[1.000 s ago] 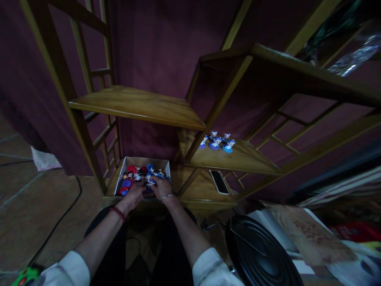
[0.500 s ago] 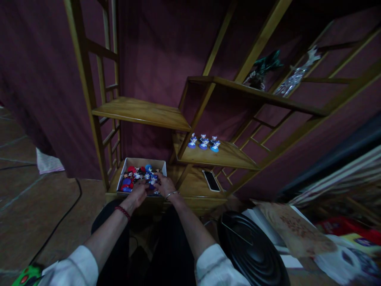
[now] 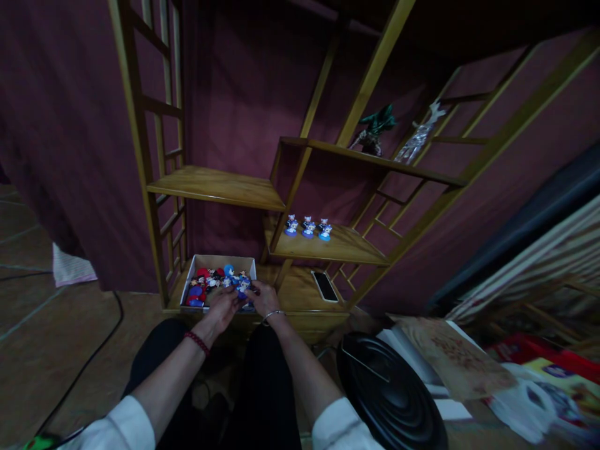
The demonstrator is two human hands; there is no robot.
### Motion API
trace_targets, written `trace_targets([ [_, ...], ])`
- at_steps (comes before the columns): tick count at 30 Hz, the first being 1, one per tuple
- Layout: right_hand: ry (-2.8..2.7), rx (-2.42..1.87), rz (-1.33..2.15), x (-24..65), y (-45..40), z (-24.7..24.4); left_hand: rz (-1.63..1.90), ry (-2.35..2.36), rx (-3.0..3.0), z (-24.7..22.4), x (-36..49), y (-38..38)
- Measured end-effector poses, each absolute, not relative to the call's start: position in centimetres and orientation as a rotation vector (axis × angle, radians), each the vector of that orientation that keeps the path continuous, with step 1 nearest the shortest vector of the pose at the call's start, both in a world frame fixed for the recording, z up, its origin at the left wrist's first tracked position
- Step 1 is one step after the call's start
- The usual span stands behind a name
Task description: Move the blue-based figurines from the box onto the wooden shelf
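Where person's hands cross near rim of open box [image 3: 225,260], some fingertips are hidden. Left hand [image 3: 223,307] and right hand [image 3: 265,298]: fingers curled nearly closed, together gripping blue-and-white figurine [image 3: 243,287] above box's near right corner; exact contact points hard to make out. Box contents: jumbled red, blue and black figurines [image 3: 212,281], individual outlines blurred. Right of box: phone [image 3: 325,286]; higher, shelf [image 3: 347,250] with six small figurines [image 3: 308,230], rear ones partly covered.
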State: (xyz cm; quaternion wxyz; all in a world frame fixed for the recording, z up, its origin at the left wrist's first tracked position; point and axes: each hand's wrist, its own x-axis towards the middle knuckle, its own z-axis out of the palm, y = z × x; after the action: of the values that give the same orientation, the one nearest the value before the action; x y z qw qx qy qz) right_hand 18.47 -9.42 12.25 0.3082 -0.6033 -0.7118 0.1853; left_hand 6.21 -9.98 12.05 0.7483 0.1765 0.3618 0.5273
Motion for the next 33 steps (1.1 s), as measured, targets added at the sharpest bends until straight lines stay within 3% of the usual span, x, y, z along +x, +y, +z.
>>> trace_targets([
  [16,-1.697,-1.473,0.740,22.0,-10.6,12.7,1.061,1.000,0.566,14.1,9.5,-10.8],
  [33,-1.646,-1.559,0.651,26.8,-12.7,13.5,0.921,0.923,0.802,13.8,13.7,-11.2],
])
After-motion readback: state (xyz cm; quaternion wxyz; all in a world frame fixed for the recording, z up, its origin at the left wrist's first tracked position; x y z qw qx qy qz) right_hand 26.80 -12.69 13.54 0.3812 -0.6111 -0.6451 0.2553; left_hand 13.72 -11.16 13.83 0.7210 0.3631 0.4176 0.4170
